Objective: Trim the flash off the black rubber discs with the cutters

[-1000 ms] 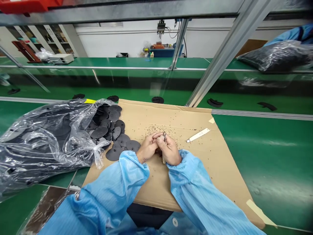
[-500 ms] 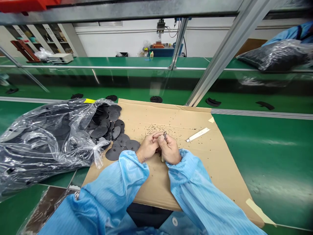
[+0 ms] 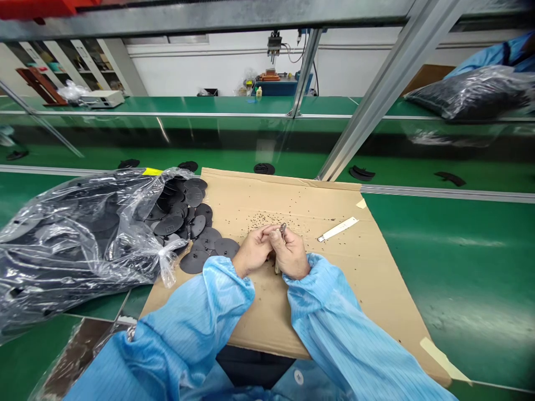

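My left hand [image 3: 253, 250] and my right hand [image 3: 291, 256] meet above the cardboard sheet [image 3: 259, 312], fingers closed and thumbs close together. A small tool [image 3: 283, 228] with a metal tip sticks up out of my right fist. Its pale handle end shows below the same hand. My left fingers pinch something that they hide. Tiny black bits [image 3: 267, 219] lie scattered on the cardboard just beyond my fingertips. Left of my left hand, several flat black discs [image 3: 194, 260] spill onto the cardboard from a clear plastic bag [image 3: 83, 245].
A white-handled utility knife [image 3: 338, 229] lies on the cardboard to the right. Behind it runs a green conveyor belt [image 3: 309, 161] carrying spaced black parts [image 3: 264, 168]. A slanted metal post [image 3: 368, 106] rises at the cardboard's back edge. Another filled bag [image 3: 472, 92] lies at the far right, near a blue sleeve.
The black parts on the belt have shifted slightly to the left. The tool's metal tip has tilted a little in my right hand; both hands stay in almost the same place.
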`<action>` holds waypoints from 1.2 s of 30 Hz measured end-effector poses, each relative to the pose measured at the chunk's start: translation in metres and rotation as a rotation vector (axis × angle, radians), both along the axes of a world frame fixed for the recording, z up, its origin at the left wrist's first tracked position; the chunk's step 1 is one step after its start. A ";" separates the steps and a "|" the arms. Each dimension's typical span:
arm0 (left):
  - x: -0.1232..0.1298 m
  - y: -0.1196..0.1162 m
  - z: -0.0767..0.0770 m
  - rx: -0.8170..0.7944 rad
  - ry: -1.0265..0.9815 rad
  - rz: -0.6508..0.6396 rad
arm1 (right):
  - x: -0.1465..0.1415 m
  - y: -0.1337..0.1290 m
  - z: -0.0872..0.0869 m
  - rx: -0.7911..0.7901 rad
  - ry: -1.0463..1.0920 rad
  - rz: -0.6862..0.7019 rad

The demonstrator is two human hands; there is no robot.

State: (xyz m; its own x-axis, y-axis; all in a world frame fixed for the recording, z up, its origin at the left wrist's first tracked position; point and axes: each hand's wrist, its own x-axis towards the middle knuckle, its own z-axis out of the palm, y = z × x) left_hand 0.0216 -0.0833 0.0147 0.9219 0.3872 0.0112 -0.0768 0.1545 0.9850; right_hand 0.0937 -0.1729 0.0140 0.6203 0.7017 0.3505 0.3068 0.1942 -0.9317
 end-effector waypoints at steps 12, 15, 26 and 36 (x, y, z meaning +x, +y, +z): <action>-0.001 -0.002 0.004 0.003 0.022 0.002 | -0.001 0.000 0.004 -0.038 0.023 0.005; -0.001 -0.002 0.003 0.000 0.041 -0.008 | -0.001 -0.001 0.005 -0.044 0.014 0.004; -0.003 -0.002 0.003 0.012 0.063 -0.049 | -0.002 -0.002 0.002 -0.083 0.081 0.001; -0.003 -0.001 0.005 0.020 0.063 -0.045 | -0.002 -0.002 0.001 -0.057 0.032 0.001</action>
